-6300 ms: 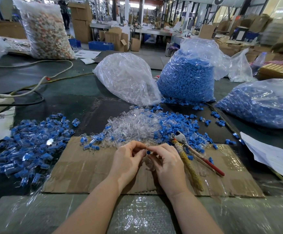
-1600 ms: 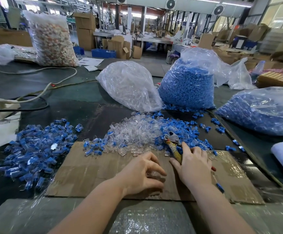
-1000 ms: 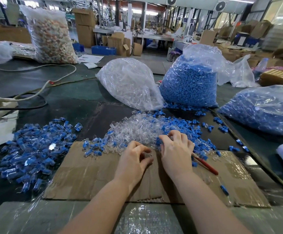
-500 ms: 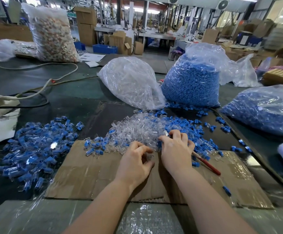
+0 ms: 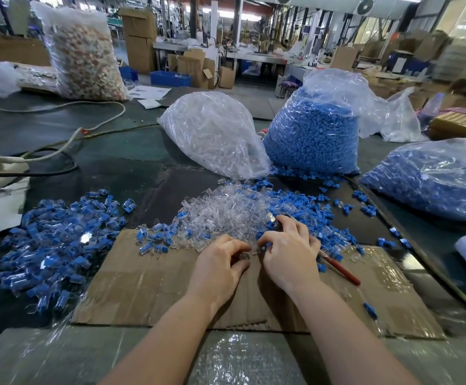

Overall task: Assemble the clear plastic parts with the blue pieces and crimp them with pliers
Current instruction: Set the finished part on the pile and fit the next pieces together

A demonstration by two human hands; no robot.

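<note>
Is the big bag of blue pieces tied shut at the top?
No, the bag of blue pieces stands open, its loose plastic top spread above the blue fill.

At centre we list our left hand point(image 5: 220, 262) pinching a clear plastic part point(image 5: 244, 256), our right hand point(image 5: 287, 245) holding pliers point(image 5: 340, 269), red handle toward 4 o'clock; loose clear parts point(image 5: 226, 209) at 12, assembled blue pieces point(image 5: 51, 240) at 9.

Both hands point(image 5: 254, 259) close together, fingers curled, L point(image 5: 219, 266) & R point(image 5: 287, 255) thumbs inward.
</note>
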